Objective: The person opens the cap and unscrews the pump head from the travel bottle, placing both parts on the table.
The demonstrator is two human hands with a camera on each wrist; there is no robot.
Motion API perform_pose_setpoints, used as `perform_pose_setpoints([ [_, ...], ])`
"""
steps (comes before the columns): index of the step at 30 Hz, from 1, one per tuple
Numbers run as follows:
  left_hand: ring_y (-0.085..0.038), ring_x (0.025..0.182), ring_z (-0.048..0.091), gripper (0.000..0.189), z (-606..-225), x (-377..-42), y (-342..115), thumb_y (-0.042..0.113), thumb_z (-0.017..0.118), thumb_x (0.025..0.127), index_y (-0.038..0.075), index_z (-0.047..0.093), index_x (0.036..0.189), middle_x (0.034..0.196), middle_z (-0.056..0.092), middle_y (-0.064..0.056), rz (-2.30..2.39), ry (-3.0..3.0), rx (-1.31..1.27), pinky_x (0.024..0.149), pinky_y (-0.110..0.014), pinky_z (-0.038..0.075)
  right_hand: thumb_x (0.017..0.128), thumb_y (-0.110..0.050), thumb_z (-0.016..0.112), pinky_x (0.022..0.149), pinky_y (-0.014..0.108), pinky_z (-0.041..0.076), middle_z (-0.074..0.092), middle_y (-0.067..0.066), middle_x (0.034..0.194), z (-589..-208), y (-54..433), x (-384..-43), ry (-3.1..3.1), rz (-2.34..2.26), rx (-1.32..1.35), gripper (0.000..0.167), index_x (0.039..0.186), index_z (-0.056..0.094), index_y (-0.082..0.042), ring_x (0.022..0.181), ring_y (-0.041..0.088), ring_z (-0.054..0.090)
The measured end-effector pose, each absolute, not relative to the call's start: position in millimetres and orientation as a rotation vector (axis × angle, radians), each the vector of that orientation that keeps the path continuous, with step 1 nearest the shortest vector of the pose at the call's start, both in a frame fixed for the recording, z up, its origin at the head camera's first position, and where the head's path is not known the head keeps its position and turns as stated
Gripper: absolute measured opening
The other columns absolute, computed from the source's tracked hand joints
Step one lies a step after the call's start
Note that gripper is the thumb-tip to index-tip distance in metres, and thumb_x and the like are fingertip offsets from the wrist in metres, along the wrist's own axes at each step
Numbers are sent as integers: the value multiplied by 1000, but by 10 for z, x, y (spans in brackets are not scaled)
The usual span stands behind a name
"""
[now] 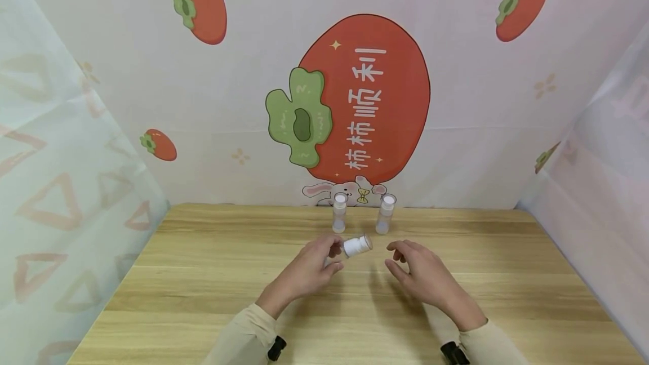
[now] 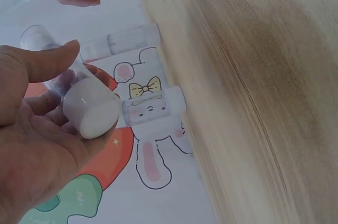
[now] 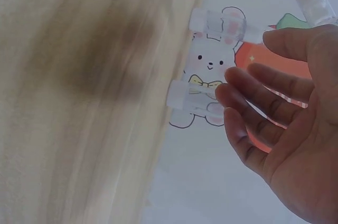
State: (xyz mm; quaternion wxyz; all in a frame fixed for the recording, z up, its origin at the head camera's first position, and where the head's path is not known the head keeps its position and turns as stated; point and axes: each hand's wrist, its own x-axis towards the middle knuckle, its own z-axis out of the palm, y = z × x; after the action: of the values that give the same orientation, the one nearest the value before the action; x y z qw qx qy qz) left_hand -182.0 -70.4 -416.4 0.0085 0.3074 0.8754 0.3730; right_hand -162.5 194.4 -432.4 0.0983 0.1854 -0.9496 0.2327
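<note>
My left hand [image 1: 310,268] holds a small clear bottle [image 1: 357,245] with white parts, tilted nearly onto its side above the table. The left wrist view shows the thumb and fingers around its clear body, its white end [image 2: 94,112] facing the camera. To the right, my right hand [image 1: 425,275] hovers apart from it, holding nothing. Its fingers [image 3: 264,110] are loosely bent in the right wrist view. Beyond the hands, two similar bottles stand upright near the table's back edge, a left one [image 1: 339,216] and a right one [image 1: 385,216].
The wooden table [image 1: 213,275] runs back to a wall sheet [image 1: 243,61] printed with red persimmons and a rabbit. Patterned sheets hang along the left [image 1: 61,145] and right sides. Dark straps [image 1: 276,348] sit at both sleeves.
</note>
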Motion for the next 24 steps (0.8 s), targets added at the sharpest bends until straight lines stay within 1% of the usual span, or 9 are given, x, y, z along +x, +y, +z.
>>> perform_pose_setpoints([
  [4, -23, 96, 60, 27, -4169, -1819, -685, -2, 70, 93, 1, 56, 116, 105, 61, -10, 1101, 2780, 997, 84, -35, 53, 92, -21, 76, 71, 36, 53, 65, -3, 93, -4292, 1951, -1630, -2801, 709, 560, 31, 119, 68, -8, 88, 17, 64],
  [8, -22, 98, 61, 29, -4161, -1814, -675, -1, 72, 92, 2, 57, 117, 106, 62, -10, 1010, 2835, 1029, 85, -35, 53, 89, -27, 80, 75, 36, 55, 67, 0, 104, -4257, 1952, -1624, -2799, 787, 589, 50, 132, 61, -9, 93, 18, 65],
  [11, -22, 102, 61, 32, -4157, -1796, -667, 1, 73, 91, 1, 59, 119, 111, 65, -11, 919, 2882, 1050, 89, -37, 53, 86, -30, 84, 78, 38, 57, 66, 0, 111, -4230, 1942, -1618, -2774, 878, 647, 64, 139, 55, -10, 96, 19, 66],
  [14, -21, 105, 61, 33, -4153, -1776, -655, 4, 75, 91, 3, 61, 121, 114, 66, -9, 839, 2913, 1063, 93, -38, 53, 85, -34, 84, 79, 38, 57, 65, 0, 113, -4201, 1920, -1616, -2760, 952, 707, 70, 141, 52, -9, 98, 19, 65],
  [17, -21, 106, 62, 34, -4153, -1765, -640, 6, 77, 90, 4, 63, 122, 115, 68, -7, 794, 2925, 1081, 93, -38, 53, 85, -38, 83, 81, 36, 56, 64, -1, 117, -4180, 1896, -1613, -2764, 1002, 738, 72, 142, 51, -9, 99, 19, 65],
  [19, -20, 104, 63, 34, -4154, -1761, -631, 7, 77, 90, 5, 65, 121, 113, 69, -6, 776, 2928, 1092, 91, -37, 53, 85, -38, 83, 82, 37, 57, 65, -2, 117, -4172, 1884, -1611, -2755, 1043, 757, 71, 141, 52, -9, 99, 21, 65],
  [21, -20, 103, 64, 35, -4152, -1756, -624, 7, 78, 89, 5, 66, 122, 113, 70, -6, 767, 2923, 1101, 91, -37, 54, 86, -38, 83, 83, 39, 57, 65, -3, 116, -4166, 1873, -1609, -2740, 1069, 781, 66, 138, 54, -10, 99, 22, 66],
  [24, -19, 102, 64, 36, -4144, -1743, -617, 8, 78, 89, 6, 67, 123, 112, 71, -5, 749, 2913, 1113, 90, -36, 54, 88, -40, 80, 82, 40, 57, 66, -8, 108, -4159, 1855, -1610, -2725, 1105, 814, 57, 132, 59, -11, 96, 20, 66],
])
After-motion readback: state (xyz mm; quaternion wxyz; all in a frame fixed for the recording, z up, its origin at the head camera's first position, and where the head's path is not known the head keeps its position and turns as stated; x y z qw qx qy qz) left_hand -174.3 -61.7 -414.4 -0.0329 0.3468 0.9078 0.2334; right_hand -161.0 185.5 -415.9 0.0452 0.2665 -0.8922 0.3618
